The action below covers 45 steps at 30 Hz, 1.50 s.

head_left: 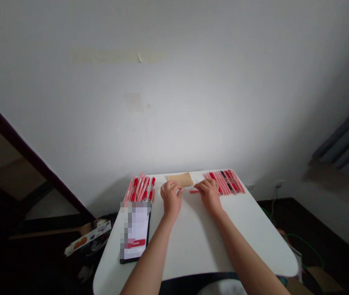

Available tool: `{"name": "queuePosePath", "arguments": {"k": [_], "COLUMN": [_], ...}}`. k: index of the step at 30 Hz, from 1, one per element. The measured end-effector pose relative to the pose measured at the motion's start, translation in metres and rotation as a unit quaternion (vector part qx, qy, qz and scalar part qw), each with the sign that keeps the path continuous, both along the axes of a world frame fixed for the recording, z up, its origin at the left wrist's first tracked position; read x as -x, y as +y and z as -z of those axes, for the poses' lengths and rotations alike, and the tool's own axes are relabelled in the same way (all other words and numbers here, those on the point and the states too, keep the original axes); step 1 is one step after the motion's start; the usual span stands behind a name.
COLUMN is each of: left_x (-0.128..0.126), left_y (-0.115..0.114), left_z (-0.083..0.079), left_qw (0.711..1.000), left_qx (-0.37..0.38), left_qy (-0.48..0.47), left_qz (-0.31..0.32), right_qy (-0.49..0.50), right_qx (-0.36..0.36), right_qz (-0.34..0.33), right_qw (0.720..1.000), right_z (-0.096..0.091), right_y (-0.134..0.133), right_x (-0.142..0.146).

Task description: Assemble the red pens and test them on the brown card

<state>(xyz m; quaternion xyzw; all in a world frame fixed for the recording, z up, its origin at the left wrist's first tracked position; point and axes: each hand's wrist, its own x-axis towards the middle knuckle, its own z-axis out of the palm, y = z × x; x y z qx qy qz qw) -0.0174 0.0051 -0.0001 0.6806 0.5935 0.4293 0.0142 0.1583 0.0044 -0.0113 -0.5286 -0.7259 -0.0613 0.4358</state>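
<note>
A thin, clear, plastic-looking strip [189, 187] spans the gap between my two hands near the far side of the table. My left hand [172, 197] has its fingers curled and pinched at the strip's left end. At the other end, the fingers of my right hand [209, 194] are bent and pressed together. Just beyond the strip lies a tan paper-like rectangle [181, 179]. A short pink-red stick [194, 191], perhaps a pen, rests on the table, partly hidden by my right hand. Several pink, red and black pens [228, 182] lie side by side right of that hand.
More pink and red pens [140, 188] are heaped at the table's far left. Nearer me is a tablet or large phone [137, 233] with a lit screen. The white table [192, 241] stands against a wall [186, 135]. Boxes and cables lie on the floor.
</note>
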Motion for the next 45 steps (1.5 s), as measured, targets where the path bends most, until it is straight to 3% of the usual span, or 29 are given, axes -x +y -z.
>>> {"name": "queuePosePath", "arguments": {"k": [28,41,45], "left_x": [-0.0021,-0.0018,0.0014], "left_y": [0.002,0.0011,-0.004], "left_z": [0.0054,0.0051,-0.0016], "left_qw": [0.999,0.999,0.996], "left_qx": [-0.025,-0.036,-0.039], "left_qy": [0.01,0.018,0.062], "left_qz": [0.037,0.006,-0.052], "right_qy": [0.0,0.024,0.033], "right_qx": [0.039,0.043,0.048], "right_qz": [-0.062,-0.04,-0.034], "right_qw": [0.997,0.998,0.998], "right_z": [0.0056,0.0067,0.0059], "right_y": [0.004,0.0041,0.0035], "right_x": [0.0037,0.0027,0.0017]}}
